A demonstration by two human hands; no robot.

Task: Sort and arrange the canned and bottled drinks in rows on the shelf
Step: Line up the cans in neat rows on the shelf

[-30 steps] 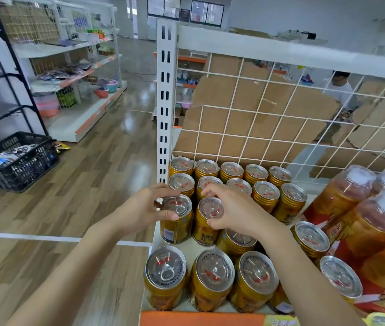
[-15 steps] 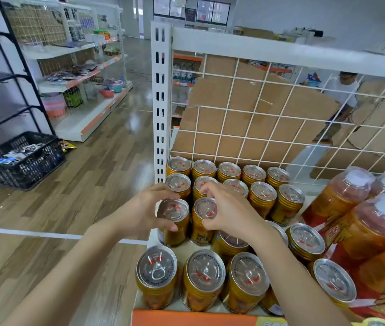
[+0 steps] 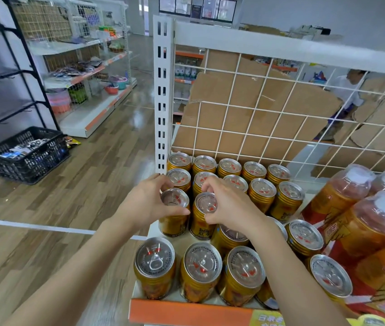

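Progress looks roughly halfway on the can side. Beyond the fingertips, two tidy rows of short gold metal cans (image 3: 230,167) with silver pull-tab lids stand against the white wire-grid back panel (image 3: 252,128). The left hand (image 3: 148,204) curls fingers and thumb round the rim of one such can, the left gold can (image 3: 174,203). The right hand (image 3: 232,209) pinches the lid edge of the neighbouring can (image 3: 206,205). Both cans seem to stand on the white shelf (image 3: 186,311) with its orange front strip, where a third row would go. Behind the wrists, three front cans (image 3: 200,263) line up, but the scattered cans (image 3: 304,234) right of the right wrist look unplaced. Farther right, shrink-wrapped orange plastic bottles (image 3: 349,188) lie tilted, probably unsorted.
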